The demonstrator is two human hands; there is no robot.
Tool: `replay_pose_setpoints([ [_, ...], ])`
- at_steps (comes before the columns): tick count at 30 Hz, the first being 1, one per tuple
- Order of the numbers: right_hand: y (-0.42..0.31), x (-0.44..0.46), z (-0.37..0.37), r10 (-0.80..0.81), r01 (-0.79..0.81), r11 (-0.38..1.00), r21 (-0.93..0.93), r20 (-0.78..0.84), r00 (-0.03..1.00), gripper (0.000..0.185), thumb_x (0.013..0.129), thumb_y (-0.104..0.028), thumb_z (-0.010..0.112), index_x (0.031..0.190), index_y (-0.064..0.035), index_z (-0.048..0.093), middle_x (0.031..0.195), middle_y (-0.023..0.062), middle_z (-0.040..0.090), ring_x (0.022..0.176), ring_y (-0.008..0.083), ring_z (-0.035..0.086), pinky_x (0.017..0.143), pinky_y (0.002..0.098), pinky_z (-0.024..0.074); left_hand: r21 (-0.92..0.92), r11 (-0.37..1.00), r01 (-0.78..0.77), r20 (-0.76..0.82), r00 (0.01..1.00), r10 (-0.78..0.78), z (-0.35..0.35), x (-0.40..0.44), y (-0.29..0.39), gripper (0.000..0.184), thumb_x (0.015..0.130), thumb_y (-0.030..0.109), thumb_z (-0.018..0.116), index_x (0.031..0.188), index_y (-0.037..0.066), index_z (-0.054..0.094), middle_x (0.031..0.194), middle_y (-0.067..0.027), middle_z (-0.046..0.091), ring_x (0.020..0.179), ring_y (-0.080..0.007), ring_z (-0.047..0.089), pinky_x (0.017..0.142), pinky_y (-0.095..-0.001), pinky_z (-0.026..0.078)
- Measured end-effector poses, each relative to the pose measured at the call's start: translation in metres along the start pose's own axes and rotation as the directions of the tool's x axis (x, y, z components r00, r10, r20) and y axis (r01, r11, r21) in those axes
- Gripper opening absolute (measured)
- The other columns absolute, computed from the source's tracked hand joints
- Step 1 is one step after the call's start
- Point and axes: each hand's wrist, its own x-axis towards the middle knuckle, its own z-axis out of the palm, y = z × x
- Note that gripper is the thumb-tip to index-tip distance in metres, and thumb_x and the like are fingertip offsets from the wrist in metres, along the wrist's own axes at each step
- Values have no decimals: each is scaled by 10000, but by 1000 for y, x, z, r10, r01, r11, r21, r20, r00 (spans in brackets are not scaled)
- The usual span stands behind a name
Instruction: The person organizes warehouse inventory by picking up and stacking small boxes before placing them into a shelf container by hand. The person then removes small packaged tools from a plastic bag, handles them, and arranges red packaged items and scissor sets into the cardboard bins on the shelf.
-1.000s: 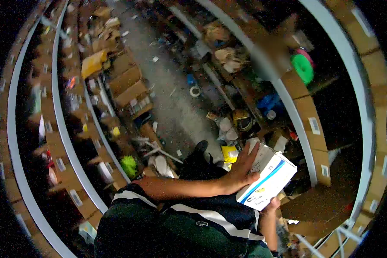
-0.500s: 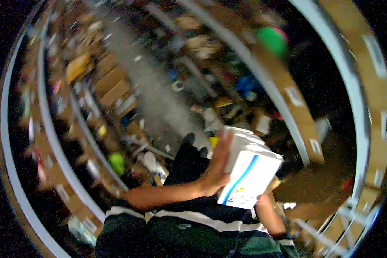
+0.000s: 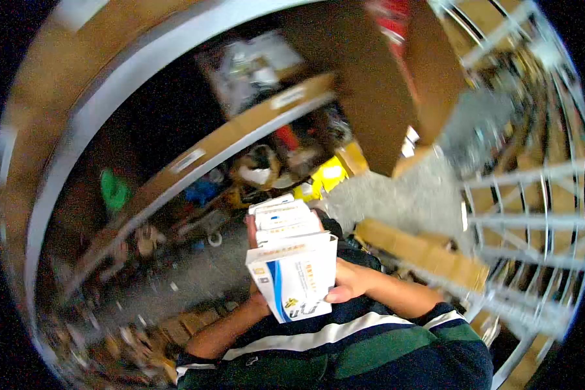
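Can read no words: see only small, blurred print on the front white box against the right hand, and smeared white labels on cardboard beyond it.

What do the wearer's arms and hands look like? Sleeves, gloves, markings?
Right hand ungloved; left hand partly hidden, no glove visible. Forearms bare below short dark sleeves, each with a white band. No cables visible.

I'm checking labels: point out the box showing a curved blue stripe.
The front white box, lowest in view; the other boxes behind it show no such stripe.
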Motion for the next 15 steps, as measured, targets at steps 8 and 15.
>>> replay_pose_setpoints([
  [8,3,-17,93,12,135,970,202,-594,804,1190,770,-645,612,1437,-3,-137,1489,233,-59,1382,321,-3,1123,437,77,155,908,389,430,801,-416,-21,8,19,1233,700,877,390,1506,42,-27,1544,-204,30,1410,-351,106,1128,-483,159],
  [15,0,-57,110,-101,352,933,79,-880,464,1236,757,-612,635,1457,-34,-204,1511,227,45,1388,305,133,1111,417,194,397,777,489,583,520,-625,38,30,20,1253,689,871,433,1505,38,-26,1542,-195,84,1405,-337,179,1126,-470,211],
])
